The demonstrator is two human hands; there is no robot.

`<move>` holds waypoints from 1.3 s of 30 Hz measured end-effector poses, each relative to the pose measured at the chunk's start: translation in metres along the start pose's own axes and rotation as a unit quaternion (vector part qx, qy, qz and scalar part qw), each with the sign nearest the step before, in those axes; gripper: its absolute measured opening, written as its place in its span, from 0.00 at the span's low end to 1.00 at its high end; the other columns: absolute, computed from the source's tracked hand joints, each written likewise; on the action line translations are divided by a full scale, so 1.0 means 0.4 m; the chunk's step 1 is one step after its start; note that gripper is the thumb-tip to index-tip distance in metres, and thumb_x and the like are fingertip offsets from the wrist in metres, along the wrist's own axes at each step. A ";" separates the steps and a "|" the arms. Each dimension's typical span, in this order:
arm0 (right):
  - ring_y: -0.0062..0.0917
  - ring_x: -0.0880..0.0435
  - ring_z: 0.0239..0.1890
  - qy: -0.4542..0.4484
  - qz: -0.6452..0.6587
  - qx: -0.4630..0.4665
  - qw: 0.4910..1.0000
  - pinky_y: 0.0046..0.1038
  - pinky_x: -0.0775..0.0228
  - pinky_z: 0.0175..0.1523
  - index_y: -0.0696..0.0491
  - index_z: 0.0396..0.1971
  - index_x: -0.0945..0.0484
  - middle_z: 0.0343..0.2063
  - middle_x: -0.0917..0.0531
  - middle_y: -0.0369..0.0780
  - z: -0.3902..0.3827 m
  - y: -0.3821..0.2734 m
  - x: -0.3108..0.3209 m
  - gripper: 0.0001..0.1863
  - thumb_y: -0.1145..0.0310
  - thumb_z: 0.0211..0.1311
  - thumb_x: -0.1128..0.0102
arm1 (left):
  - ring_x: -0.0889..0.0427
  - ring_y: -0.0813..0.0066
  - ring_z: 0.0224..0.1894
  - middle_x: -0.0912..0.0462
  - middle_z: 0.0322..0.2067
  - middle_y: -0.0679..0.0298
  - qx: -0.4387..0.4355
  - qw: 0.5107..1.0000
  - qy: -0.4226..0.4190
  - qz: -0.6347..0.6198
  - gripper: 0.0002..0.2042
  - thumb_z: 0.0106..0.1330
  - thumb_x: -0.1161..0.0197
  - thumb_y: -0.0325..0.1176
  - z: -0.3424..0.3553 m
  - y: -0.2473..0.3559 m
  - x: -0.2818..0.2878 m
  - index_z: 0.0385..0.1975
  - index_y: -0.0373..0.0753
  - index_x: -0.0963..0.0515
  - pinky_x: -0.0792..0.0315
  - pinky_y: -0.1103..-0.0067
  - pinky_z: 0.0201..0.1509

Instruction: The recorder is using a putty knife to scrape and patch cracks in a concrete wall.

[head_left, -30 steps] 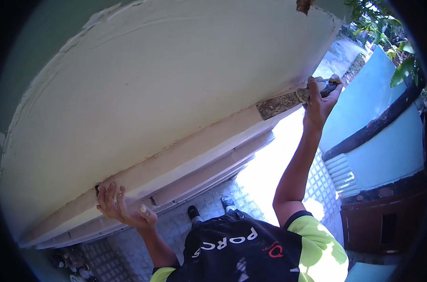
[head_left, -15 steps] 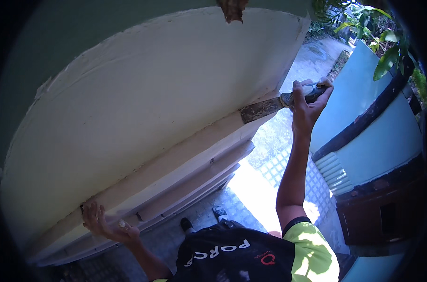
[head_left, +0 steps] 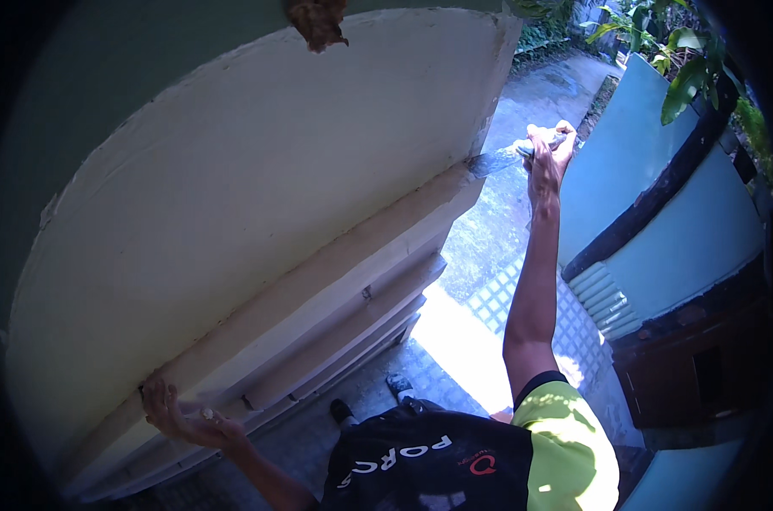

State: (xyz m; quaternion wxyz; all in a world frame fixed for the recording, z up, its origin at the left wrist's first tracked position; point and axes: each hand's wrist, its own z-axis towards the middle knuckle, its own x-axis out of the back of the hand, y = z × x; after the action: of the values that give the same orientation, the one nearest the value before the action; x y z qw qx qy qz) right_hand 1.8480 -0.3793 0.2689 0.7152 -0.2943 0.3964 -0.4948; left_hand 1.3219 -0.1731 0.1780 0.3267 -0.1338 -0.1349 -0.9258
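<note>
My right hand [head_left: 548, 166], at the end of an outstretched arm, is closed round the handle of a putty knife [head_left: 492, 163]. The knife's wide, smeared blade meets the far right end of the pale ledge [head_left: 318, 281], close to the corner where the ledge joins the cream wall panel [head_left: 258, 162]. At the lower left, my left hand [head_left: 186, 419] rests on the same ledge with its fingers stretched over the edge. A pale lump or smear shows at its thumb; I cannot tell whether it is stuck on.
Stepped mouldings [head_left: 352, 319] run below the ledge. A brown, ragged scrap [head_left: 316, 21] hangs at the top. Leafy plants [head_left: 684, 77] and a light blue wall with a dark band [head_left: 659, 213] stand on the right. My shoes [head_left: 397, 385] are on the tiled floor.
My right hand and the putty knife have moved up and away along the ledge to its far end. The blade has turned flatter. My left hand stays on the ledge.
</note>
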 end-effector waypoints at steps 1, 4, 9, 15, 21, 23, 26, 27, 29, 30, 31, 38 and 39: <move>0.11 0.32 0.17 0.006 0.019 0.008 1.000 0.15 0.44 0.17 0.47 0.47 0.44 0.25 0.28 0.33 -0.005 0.002 -0.005 0.24 0.76 0.59 0.38 | 0.31 0.50 0.63 0.27 0.57 0.50 -0.021 1.000 -0.003 0.021 0.29 0.75 0.62 0.57 0.005 -0.002 0.003 0.55 0.36 0.31 0.51 0.52 0.70; 0.11 0.30 0.18 -0.054 0.045 0.024 0.997 0.16 0.43 0.15 0.46 0.46 0.44 0.27 0.27 0.34 -0.057 -0.032 -0.057 0.25 0.78 0.57 0.37 | 0.30 0.50 0.62 0.24 0.55 0.52 0.020 0.999 0.002 0.032 0.26 0.74 0.61 0.54 -0.022 -0.006 0.008 0.56 0.37 0.30 0.50 0.49 0.68; 0.12 0.29 0.20 -0.075 0.033 -0.011 0.997 0.16 0.41 0.19 0.46 0.46 0.42 0.27 0.29 0.32 0.037 0.027 -0.009 0.23 0.73 0.58 0.37 | 0.31 0.47 0.62 0.25 0.56 0.51 -0.017 0.999 0.013 0.040 0.27 0.74 0.61 0.54 -0.009 -0.010 0.002 0.56 0.37 0.30 0.46 0.50 0.66; 0.13 0.30 0.22 -0.091 0.074 0.033 0.993 0.19 0.37 0.21 0.48 0.48 0.41 0.28 0.29 0.32 -0.012 -0.006 -0.075 0.26 0.76 0.54 0.34 | 0.31 0.46 0.63 0.26 0.57 0.50 0.000 0.999 -0.021 0.035 0.26 0.74 0.60 0.54 -0.024 -0.013 0.020 0.56 0.37 0.29 0.44 0.50 0.65; 0.12 0.32 0.20 -0.104 0.112 0.048 0.987 0.18 0.42 0.18 0.48 0.47 0.41 0.28 0.28 0.33 0.074 0.053 -0.041 0.25 0.77 0.56 0.36 | 0.33 0.46 0.65 0.28 0.58 0.51 -0.006 0.998 -0.042 0.046 0.27 0.74 0.59 0.54 0.025 0.032 0.037 0.56 0.36 0.30 0.48 0.49 0.68; 0.13 0.31 0.21 -0.128 0.114 0.064 0.983 0.18 0.40 0.19 0.48 0.47 0.41 0.29 0.28 0.34 0.064 0.047 -0.046 0.25 0.82 0.55 0.38 | 0.34 0.46 0.65 0.28 0.59 0.51 -0.004 0.998 -0.056 0.030 0.28 0.73 0.59 0.55 0.021 0.033 0.044 0.57 0.36 0.30 0.50 0.48 0.69; 0.13 0.31 0.21 -0.118 0.135 0.031 0.983 0.18 0.39 0.19 0.46 0.47 0.40 0.29 0.29 0.33 0.104 0.063 -0.003 0.24 0.82 0.57 0.39 | 0.34 0.45 0.65 0.28 0.59 0.51 -0.001 0.997 -0.053 0.048 0.28 0.73 0.58 0.55 0.017 0.026 0.043 0.57 0.36 0.30 0.50 0.48 0.69; 0.13 0.32 0.20 -0.079 0.118 0.028 0.989 0.18 0.41 0.17 0.46 0.46 0.40 0.28 0.29 0.32 0.119 0.090 0.017 0.24 0.82 0.58 0.39 | 0.34 0.45 0.65 0.28 0.59 0.51 -0.002 0.998 -0.052 0.040 0.27 0.73 0.58 0.54 0.017 0.026 0.043 0.57 0.36 0.30 0.50 0.48 0.69; 0.14 0.29 0.23 -0.089 0.147 0.029 0.985 0.18 0.37 0.22 0.46 0.47 0.40 0.29 0.29 0.33 0.073 0.067 -0.003 0.24 0.82 0.57 0.39 | 0.34 0.45 0.65 0.28 0.58 0.52 -0.001 0.998 -0.048 0.037 0.27 0.73 0.58 0.54 0.016 0.024 0.038 0.57 0.36 0.30 0.50 0.48 0.70; 0.14 0.28 0.27 -0.112 0.158 0.052 0.980 0.17 0.34 0.28 0.46 0.47 0.40 0.30 0.28 0.33 0.055 0.067 -0.018 0.25 0.84 0.56 0.39 | 0.34 0.45 0.65 0.27 0.58 0.52 -0.002 0.998 -0.048 0.044 0.27 0.73 0.58 0.54 0.013 0.018 0.038 0.56 0.36 0.29 0.51 0.48 0.70; 0.14 0.28 0.28 -0.113 0.161 0.061 0.979 0.16 0.34 0.31 0.46 0.47 0.40 0.29 0.28 0.33 0.023 0.044 -0.032 0.25 0.84 0.56 0.40 | 0.34 0.45 0.65 0.27 0.58 0.52 -0.003 0.998 -0.051 0.048 0.27 0.73 0.58 0.54 0.009 0.015 0.040 0.56 0.36 0.29 0.51 0.48 0.70; 0.14 0.29 0.29 -0.108 0.157 0.050 0.980 0.18 0.33 0.32 0.46 0.47 0.42 0.31 0.28 0.34 0.032 0.034 -0.019 0.25 0.83 0.57 0.40 | 0.33 0.46 0.65 0.26 0.57 0.52 0.000 0.999 -0.030 0.041 0.29 0.72 0.57 0.56 -0.008 0.000 0.024 0.56 0.37 0.28 0.53 0.48 0.71; 0.14 0.28 0.29 -0.125 0.151 0.067 0.978 0.18 0.33 0.32 0.46 0.47 0.42 0.32 0.28 0.34 0.011 0.021 -0.034 0.25 0.84 0.57 0.40 | 0.33 0.46 0.65 0.26 0.57 0.52 0.003 0.999 -0.031 0.040 0.29 0.72 0.57 0.56 -0.010 0.001 0.028 0.56 0.37 0.27 0.54 0.48 0.71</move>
State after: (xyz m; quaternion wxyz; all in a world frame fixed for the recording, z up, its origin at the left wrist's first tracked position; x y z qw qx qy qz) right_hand 1.8533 -0.3635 0.2681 0.8440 -0.2417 0.3093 -0.3655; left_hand 1.3129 -0.1812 0.1782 0.3594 -0.1663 -0.1422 -0.9072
